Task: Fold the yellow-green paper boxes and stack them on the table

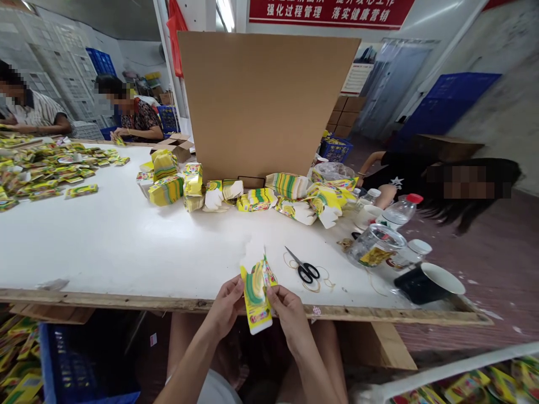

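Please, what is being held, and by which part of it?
A yellow carton, by its sides: the left grip at its left edge, the right grip at its right edge.

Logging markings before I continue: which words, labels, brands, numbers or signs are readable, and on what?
"强化过程管理 落实健康营销": red banner; line above cut off.
Held yellow carton: too small.
Wall notice, jar label, table packets: too blurred.

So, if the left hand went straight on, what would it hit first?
The carton, which the left hand holds. Beyond it, the line seems to cross the table towards the stacks, though depth is hard to judge.
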`<state>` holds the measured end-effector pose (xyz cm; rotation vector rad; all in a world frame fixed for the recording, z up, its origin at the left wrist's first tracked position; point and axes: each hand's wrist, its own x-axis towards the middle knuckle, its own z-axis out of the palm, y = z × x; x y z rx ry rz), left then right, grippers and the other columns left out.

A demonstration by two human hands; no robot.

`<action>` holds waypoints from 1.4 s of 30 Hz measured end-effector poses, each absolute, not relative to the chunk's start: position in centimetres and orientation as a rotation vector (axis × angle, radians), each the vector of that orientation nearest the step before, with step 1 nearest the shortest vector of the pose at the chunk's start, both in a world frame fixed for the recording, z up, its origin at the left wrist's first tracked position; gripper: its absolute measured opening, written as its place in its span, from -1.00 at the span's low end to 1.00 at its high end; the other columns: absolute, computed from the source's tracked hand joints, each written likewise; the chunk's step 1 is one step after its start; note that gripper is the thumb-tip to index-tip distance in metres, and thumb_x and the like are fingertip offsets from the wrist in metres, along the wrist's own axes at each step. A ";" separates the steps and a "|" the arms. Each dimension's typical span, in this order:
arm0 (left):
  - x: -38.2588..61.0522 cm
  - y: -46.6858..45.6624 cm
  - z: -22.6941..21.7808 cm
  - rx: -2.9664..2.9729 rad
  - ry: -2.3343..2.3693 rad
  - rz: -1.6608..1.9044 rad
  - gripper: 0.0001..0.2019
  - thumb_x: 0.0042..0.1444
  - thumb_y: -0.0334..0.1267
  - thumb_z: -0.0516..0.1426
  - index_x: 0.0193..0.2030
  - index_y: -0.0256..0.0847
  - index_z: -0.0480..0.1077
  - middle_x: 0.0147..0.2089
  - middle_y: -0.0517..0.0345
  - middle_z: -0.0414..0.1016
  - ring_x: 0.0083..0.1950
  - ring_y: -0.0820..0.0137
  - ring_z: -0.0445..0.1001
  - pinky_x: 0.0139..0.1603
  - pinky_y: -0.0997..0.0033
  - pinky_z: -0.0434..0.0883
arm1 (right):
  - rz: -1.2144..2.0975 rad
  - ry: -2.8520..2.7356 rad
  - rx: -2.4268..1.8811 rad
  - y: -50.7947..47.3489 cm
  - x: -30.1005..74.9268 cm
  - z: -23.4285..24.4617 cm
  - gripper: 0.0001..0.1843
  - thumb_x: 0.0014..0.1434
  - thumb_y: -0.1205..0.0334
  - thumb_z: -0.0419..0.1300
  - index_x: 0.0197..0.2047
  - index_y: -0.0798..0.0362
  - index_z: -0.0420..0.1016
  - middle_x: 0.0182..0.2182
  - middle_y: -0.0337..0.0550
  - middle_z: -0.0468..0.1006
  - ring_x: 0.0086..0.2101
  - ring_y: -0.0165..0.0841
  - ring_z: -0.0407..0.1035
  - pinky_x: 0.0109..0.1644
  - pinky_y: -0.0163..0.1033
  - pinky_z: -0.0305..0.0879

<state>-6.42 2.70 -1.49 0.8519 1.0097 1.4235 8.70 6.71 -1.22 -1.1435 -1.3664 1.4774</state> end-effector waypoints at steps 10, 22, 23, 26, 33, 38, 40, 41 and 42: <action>-5.3 1.7 -0.4 0.638 0.687 1.417 -0.55 -0.01 -0.01 0.33 -0.02 -0.21 0.56 -0.16 -0.03 0.67 -0.09 0.17 0.62 0.00 0.26 0.49 | 1.551 -1.118 -1.074 4.7 8.8 -1.1 -0.59 -0.06 -0.11 0.43 -0.36 0.05 0.49 -0.35 -0.11 0.63 -0.29 -0.24 0.48 -0.15 -0.19 0.39; -4.7 1.2 -0.1 0.588 0.694 1.446 -0.60 -0.03 -0.12 0.37 -0.04 -0.21 0.59 -0.14 -0.04 0.68 -0.04 0.16 0.60 0.03 0.29 0.47 | 1.502 -1.236 -1.189 4.1 9.6 0.2 -0.61 -0.10 0.00 0.45 -0.30 0.11 0.59 -0.32 0.01 0.67 -0.28 -0.12 0.51 -0.16 -0.08 0.42; -4.7 1.2 -0.2 0.585 0.696 1.444 -0.60 -0.03 -0.13 0.37 -0.04 -0.21 0.59 -0.14 -0.05 0.68 -0.04 0.16 0.60 0.03 0.28 0.47 | 1.497 -1.249 -1.195 4.1 9.6 0.2 -0.61 -0.10 -0.01 0.44 -0.29 0.11 0.59 -0.32 0.01 0.67 -0.28 -0.12 0.51 -0.17 -0.08 0.42; -4.6 1.2 -0.3 0.574 0.704 1.447 -0.59 -0.05 -0.12 0.38 -0.04 -0.21 0.59 -0.14 -0.05 0.68 -0.06 0.16 0.61 0.03 0.27 0.47 | 1.482 -1.279 -1.213 4.1 9.8 0.2 -0.60 -0.08 -0.03 0.42 -0.29 0.12 0.60 -0.33 0.02 0.67 -0.31 -0.12 0.50 -0.19 -0.08 0.41; -4.5 1.1 -0.7 0.560 0.720 1.452 -0.58 -0.06 -0.12 0.39 -0.04 -0.21 0.59 -0.14 -0.06 0.69 -0.08 0.17 0.62 0.00 0.28 0.48 | 1.480 -1.308 -1.243 4.0 9.9 0.1 -0.59 -0.07 -0.03 0.41 -0.27 0.14 0.59 -0.36 0.03 0.66 -0.33 -0.10 0.50 -0.23 -0.08 0.42; -4.4 1.0 -0.7 0.554 0.730 1.451 -0.58 -0.07 -0.11 0.39 -0.05 -0.22 0.60 -0.16 -0.06 0.69 -0.09 0.17 0.62 -0.04 0.31 0.49 | 1.468 -1.314 -1.253 3.9 9.9 0.4 -0.63 -0.06 0.01 0.39 -0.29 0.13 0.58 -0.37 0.02 0.65 -0.33 -0.11 0.49 -0.21 -0.07 0.42; -4.4 1.0 -0.7 0.550 0.737 1.453 -0.58 -0.08 -0.11 0.39 -0.06 -0.22 0.60 -0.17 -0.06 0.69 -0.11 0.17 0.62 -0.07 0.32 0.50 | 1.465 -1.321 -1.254 3.9 9.9 0.5 -0.63 -0.05 0.00 0.39 -0.29 0.13 0.58 -0.37 0.03 0.65 -0.33 -0.11 0.49 -0.20 -0.07 0.42; -4.4 0.9 -0.7 0.546 0.742 1.454 -0.58 -0.09 -0.11 0.40 -0.07 -0.23 0.60 -0.18 -0.06 0.69 -0.12 0.17 0.62 -0.08 0.33 0.50 | 1.466 -1.323 -1.256 3.9 9.9 0.6 -0.63 -0.05 0.00 0.38 -0.29 0.13 0.58 -0.37 0.03 0.65 -0.34 -0.11 0.49 -0.21 -0.06 0.42; -4.4 0.9 -0.7 0.542 0.747 1.457 -0.58 -0.10 -0.11 0.40 -0.07 -0.23 0.60 -0.18 -0.06 0.69 -0.13 0.17 0.62 -0.09 0.33 0.50 | 1.468 -1.323 -1.257 3.9 9.9 0.6 -0.62 -0.05 -0.01 0.39 -0.29 0.14 0.58 -0.37 0.03 0.66 -0.35 -0.11 0.49 -0.22 -0.06 0.42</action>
